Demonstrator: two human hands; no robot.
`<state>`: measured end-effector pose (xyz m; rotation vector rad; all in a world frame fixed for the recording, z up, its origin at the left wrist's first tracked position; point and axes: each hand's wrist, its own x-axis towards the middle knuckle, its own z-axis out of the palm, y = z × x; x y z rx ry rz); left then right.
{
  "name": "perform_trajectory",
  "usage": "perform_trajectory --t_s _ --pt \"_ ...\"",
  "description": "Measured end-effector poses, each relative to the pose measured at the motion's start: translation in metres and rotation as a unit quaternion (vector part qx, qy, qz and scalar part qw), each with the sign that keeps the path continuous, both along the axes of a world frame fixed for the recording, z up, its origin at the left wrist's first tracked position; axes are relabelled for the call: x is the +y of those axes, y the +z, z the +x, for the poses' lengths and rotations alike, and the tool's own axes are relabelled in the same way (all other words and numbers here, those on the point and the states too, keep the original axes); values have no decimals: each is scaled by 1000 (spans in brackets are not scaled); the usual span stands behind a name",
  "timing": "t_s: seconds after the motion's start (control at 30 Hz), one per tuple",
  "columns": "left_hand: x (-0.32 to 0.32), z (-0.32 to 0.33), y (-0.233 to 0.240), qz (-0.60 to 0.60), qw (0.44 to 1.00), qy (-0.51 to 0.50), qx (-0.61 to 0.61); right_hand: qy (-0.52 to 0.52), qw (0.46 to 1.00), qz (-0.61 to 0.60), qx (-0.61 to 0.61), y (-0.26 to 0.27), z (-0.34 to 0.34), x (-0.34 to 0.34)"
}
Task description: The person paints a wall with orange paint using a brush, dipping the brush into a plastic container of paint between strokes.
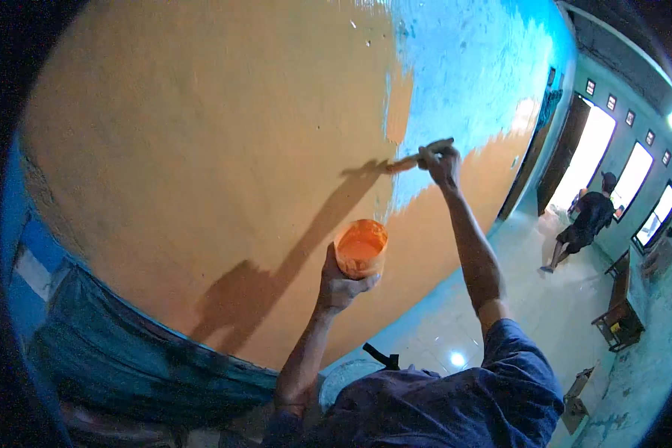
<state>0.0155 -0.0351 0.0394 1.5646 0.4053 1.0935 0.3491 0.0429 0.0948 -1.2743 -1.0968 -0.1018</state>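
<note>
My right hand grips a paintbrush by its handle, and the bristle end meets the wall at the border of two colours. Orange paint covers the broad left part of the wall and a band low on the right. Between them, a bright blue area reaches up to the top. Lower down, my left hand holds up a round paint container, tilted so that orange paint shows inside. Paint smears its rim and side. My arm's shadow falls across the orange surface.
Dark cloth drapes over something along the wall's lower left. To the right, a person stands on the tiled floor near a bright doorway. A wooden table stands by the far-right wall. Small frames hang above the windows.
</note>
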Motion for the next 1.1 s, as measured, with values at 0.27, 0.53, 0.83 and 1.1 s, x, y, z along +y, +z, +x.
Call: perform_trajectory --t_s 0.27,0.53,0.83,1.1 --pt "31 63 25 37 996 -67 -37 -233 912 145 -306 310 37 7" --pt "44 95 49 10 996 -87 -32 -286 809 401 -319 207 49 26" --pt "33 54 4 -12 998 -52 37 102 983 -5 153 -116 18 -33" --pt "29 43 -7 -75 995 -31 52 60 968 244 12 39 9 -12"
